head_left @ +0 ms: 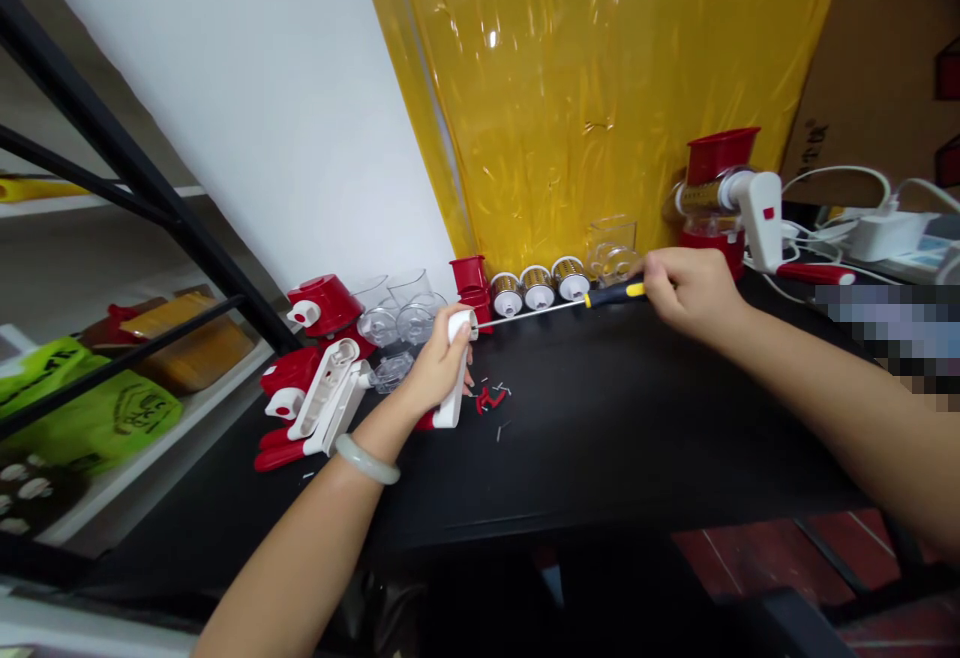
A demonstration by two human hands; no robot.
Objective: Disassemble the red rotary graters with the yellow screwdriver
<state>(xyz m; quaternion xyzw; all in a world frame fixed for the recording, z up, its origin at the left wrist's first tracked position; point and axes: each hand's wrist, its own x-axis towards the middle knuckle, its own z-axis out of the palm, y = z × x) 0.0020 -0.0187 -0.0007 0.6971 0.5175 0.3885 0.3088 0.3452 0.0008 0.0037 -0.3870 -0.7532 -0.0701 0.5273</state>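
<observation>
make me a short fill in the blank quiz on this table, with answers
The right hand holds a black-and-yellow-handled ____.
The crank arm in the left hand is mainly ____.
____ metal drums line up before the yellow sheet.
The table top is ____.

Missing words: screwdriver; white; three; black.

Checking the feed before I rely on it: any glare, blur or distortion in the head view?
Head view: glare streaks the yellow plastic sheet; outer areas look stretched; a pixelated patch hides part of the right side; the screwdriver reads clearly, the scattered screws are too small to judge.
</observation>
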